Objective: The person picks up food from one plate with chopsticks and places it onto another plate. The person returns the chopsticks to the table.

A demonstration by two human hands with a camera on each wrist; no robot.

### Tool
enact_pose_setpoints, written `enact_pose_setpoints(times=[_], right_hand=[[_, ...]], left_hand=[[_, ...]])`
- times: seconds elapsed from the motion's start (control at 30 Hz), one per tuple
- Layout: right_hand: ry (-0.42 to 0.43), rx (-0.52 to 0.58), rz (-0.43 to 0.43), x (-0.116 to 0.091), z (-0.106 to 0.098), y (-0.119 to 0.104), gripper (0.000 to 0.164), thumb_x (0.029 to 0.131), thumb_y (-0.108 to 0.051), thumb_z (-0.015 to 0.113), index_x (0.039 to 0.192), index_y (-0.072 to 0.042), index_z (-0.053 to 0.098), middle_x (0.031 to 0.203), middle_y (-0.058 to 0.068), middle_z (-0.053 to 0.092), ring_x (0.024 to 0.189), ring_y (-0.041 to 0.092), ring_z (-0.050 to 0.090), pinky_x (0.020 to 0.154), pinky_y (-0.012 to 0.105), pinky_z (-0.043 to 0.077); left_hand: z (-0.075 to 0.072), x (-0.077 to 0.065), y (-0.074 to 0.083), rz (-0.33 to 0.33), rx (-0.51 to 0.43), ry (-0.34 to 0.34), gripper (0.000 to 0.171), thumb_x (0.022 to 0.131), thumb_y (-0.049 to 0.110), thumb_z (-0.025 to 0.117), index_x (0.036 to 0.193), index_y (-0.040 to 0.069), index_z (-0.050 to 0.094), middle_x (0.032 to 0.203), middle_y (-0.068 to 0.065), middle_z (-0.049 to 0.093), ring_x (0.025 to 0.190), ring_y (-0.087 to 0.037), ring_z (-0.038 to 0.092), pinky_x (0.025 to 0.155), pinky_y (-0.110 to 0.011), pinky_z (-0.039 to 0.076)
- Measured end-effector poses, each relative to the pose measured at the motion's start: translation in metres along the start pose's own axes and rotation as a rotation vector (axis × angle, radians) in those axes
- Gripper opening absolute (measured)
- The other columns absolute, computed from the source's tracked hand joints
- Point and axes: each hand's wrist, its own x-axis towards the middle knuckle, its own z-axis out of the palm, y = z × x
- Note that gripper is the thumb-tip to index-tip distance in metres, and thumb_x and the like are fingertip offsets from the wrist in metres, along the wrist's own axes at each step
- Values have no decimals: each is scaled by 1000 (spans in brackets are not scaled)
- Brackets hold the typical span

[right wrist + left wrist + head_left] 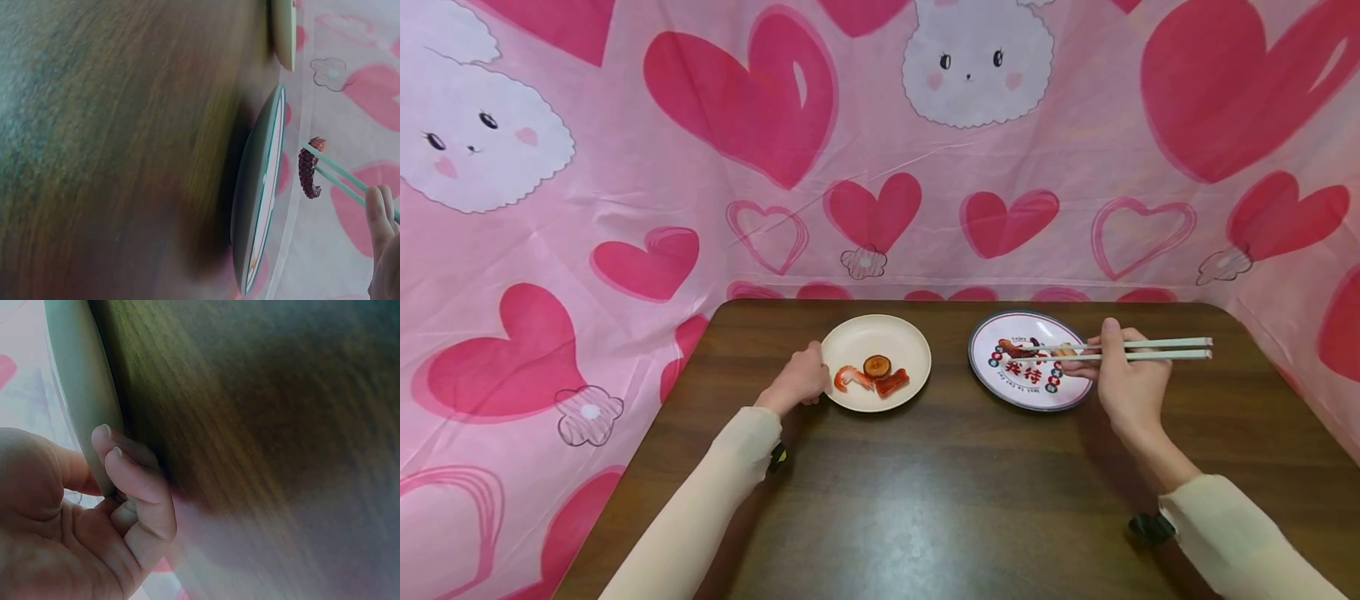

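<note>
My left hand [805,375] grips the left rim of a cream plate [880,332], thumb above and curled fingers beneath in the left wrist view. On that plate lie a shrimp [853,377], a round brown slice [877,366] and a glossy red-brown piece [892,383]. My right hand [1131,383] holds a pair of pale green chopsticks [1180,343]. Their tips pinch a dark red, bumpy, curved food piece [309,167], raised above the printed white plate [1011,385]. A yellowish piece [1063,351] shows on this plate, partly behind the chopsticks.
Both plates stand side by side toward the far edge of a dark wooden table [880,500]. A pink cloth [865,142] with hearts hangs behind the table and along its sides. Dark wrist devices [1152,528] are worn at both sleeves.
</note>
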Motion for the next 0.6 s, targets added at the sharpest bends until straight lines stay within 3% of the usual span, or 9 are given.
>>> enact_pose_setpoints(times=[0.6], right_hand=[[-56,31,-64,-5,12,-14,42,106,-17,64,92,22,57,72,17,71,55,26,74,54,38,58]], left_hand=[[-1,-3,2,-5,5,-6,39,105,8,48,139,-10,38,82,-19,61,55,-24,57,52,-32,53]])
